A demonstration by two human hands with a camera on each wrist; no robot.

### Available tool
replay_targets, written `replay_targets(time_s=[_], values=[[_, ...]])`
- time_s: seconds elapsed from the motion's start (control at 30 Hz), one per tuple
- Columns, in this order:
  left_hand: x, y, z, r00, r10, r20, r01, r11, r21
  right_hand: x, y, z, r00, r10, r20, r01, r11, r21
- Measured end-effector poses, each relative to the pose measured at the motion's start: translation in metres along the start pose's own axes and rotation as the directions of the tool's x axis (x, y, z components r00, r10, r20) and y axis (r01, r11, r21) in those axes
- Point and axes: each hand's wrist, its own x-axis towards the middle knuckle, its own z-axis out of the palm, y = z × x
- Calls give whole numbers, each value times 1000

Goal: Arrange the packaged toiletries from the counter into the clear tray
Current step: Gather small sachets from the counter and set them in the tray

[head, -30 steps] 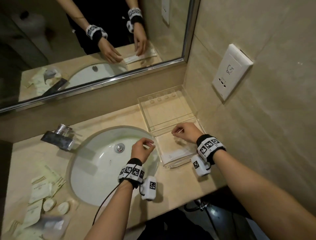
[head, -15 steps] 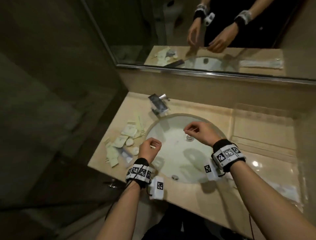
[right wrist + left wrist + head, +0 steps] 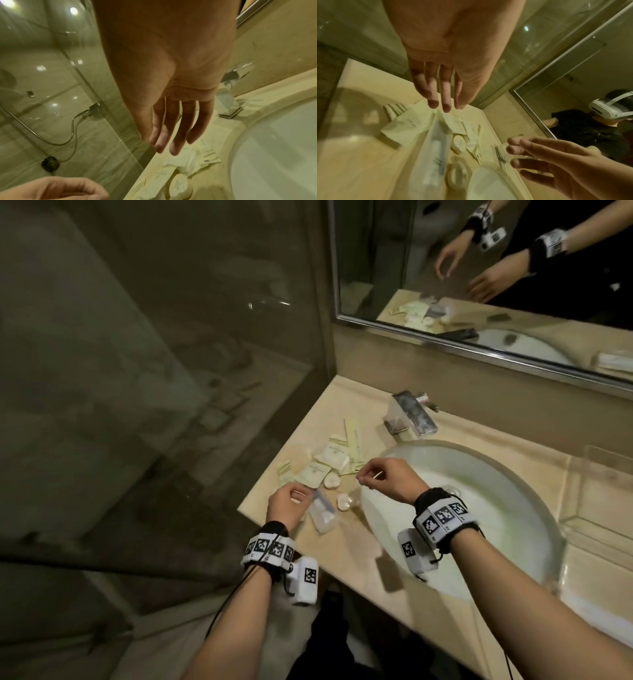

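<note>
A pile of pale packets [image 3: 329,462], two round wrapped soaps [image 3: 331,483] and a clear pouch [image 3: 322,513] lie on the counter left of the sink. My left hand [image 3: 301,498] hovers over the pouch's top end with relaxed fingers, holding nothing. In the left wrist view its fingertips [image 3: 445,107] hang just above the pouch [image 3: 435,146]; I cannot tell if they touch. My right hand [image 3: 368,475] is empty over the pile's right edge, and the right wrist view shows its fingers [image 3: 173,142] straight above the packets [image 3: 190,161]. The clear tray [image 3: 604,455] sits at the far right.
The white sink basin [image 3: 479,508] lies between the pile and the tray. A chrome faucet [image 3: 411,414] stands behind it, below the mirror [image 3: 496,285]. A glass shower wall [image 3: 171,371] closes off the counter's left edge.
Both hands have moved left, from the tray across the sink to the pile of toiletries. The head view has swung left with them, so the tray is now at the frame's right edge.
</note>
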Motion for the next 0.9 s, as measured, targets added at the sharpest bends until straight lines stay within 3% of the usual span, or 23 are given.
replay_targets(time_s=[0.23,0.43,0.57,0.9], values=[[51,-49,-27,984,-172,37,171,985,19,52,-23,60,992,119,-39,-122,990,-66],[82,-53,-19,985,-144,94,147,989,-21,91,-20,84,951,245,-191,-283,936,-209],[103,-46,-9,984,-142,109,153,984,-97,111,-21,91,959,192,-211,-259,893,-369],[135,-41,6,971,-161,176,173,983,-61,135,-17,103,969,188,-162,-243,850,-468]])
